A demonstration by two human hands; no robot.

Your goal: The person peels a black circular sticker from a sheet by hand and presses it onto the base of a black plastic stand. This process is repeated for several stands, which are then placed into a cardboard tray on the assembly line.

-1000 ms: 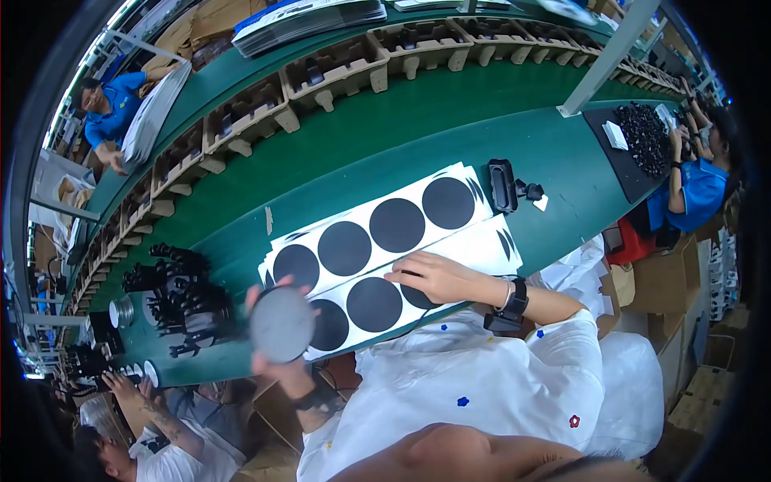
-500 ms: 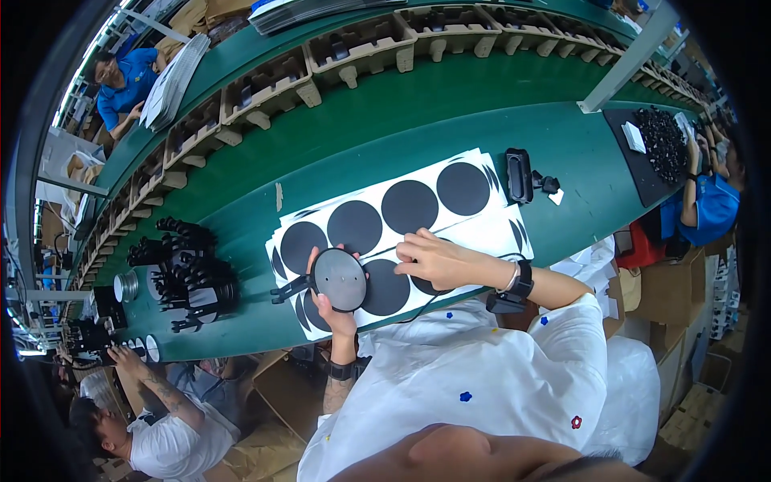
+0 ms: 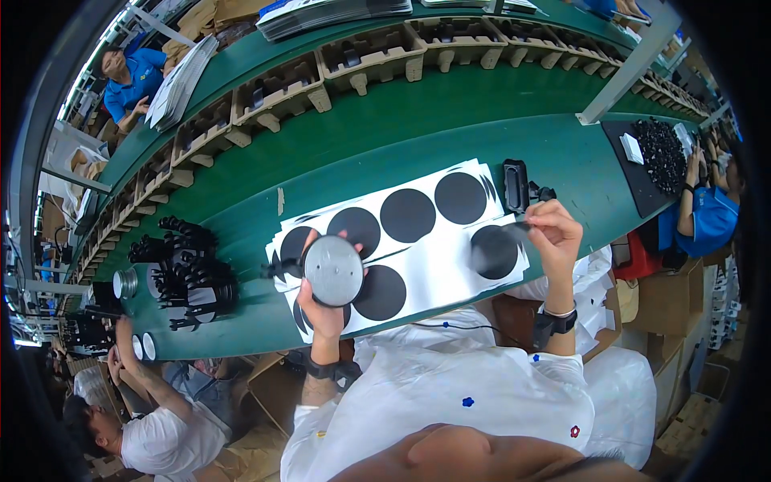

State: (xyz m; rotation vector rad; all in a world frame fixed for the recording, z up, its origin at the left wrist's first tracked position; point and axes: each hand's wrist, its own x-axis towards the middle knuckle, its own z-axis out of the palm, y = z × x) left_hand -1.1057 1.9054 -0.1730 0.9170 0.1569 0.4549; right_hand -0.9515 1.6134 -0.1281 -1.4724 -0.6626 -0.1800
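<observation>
My left hand (image 3: 323, 318) grips a round part (image 3: 333, 271) from below, fingers curled around its edge. Its grey, flat face, with small holes, points up, and a black arm sticks out to its left. My right hand (image 3: 552, 234) pinches the edge of a black round sticker (image 3: 493, 252) between thumb and fingertips; the sticker is blurred and hangs over the right end of the white sheets. These sticker sheets (image 3: 438, 277) lie stacked on the green table, with rows of black circles such as one black circle (image 3: 380, 293). A white patch shows right of that circle.
Several black jointed parts (image 3: 189, 269) stand piled at the left. A black oblong part (image 3: 516, 185) lies beyond the sheets, near my right hand. Cardboard trays (image 3: 369, 60) line the far side. A metal post (image 3: 630, 64) rises at right. Co-workers sit at both sides.
My right hand has moved right from the sheet, taking a black sticker off and leaving white backing. The round part in my left hand has shifted slightly left and its face has turned more upward.
</observation>
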